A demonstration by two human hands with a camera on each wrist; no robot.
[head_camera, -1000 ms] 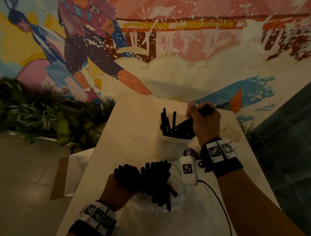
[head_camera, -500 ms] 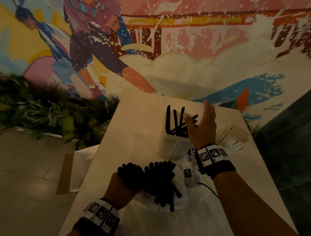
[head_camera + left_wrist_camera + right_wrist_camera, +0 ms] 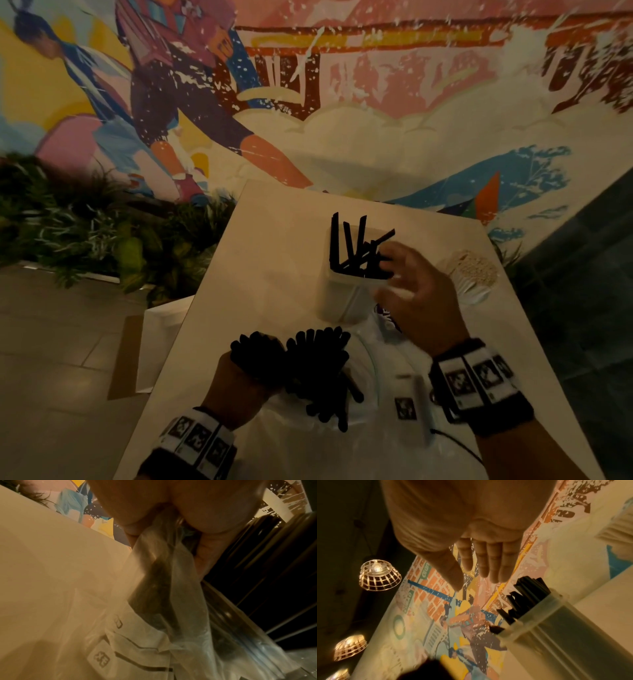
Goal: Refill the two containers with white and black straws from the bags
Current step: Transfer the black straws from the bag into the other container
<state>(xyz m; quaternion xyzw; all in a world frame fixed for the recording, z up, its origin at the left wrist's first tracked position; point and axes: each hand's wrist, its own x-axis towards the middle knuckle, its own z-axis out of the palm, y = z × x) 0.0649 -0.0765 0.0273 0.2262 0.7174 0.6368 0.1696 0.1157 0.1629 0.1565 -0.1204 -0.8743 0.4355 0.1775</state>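
A translucent container (image 3: pixel 342 298) stands mid-table with several black straws (image 3: pixel 356 250) leaning in it. My right hand (image 3: pixel 402 274) hovers open just right of its rim, holding nothing. The right wrist view shows that hand (image 3: pixel 488 563) with straight fingers above the container (image 3: pixel 565 628) and its black straws (image 3: pixel 525 595). My left hand (image 3: pixel 239 380) grips the neck of a clear plastic bag (image 3: pixel 373 442) near the front edge. A bundle of black straws (image 3: pixel 315 370) sticks out of it. Up close, the left hand (image 3: pixel 171 513) squeezes the bag film (image 3: pixel 163 568).
A clear holder packed with white straws (image 3: pixel 474 274) sits at the table's right edge. A small white tagged device (image 3: pixel 411 407) with a cable lies on the bag. Plants (image 3: pixel 85 233) line the floor left of the table (image 3: pixel 267 267). A mural wall stands behind.
The right hand let go of a bunch of black straws into the container, opened, and drew back toward me beside the rim. The left hand kept its grip on the bag.
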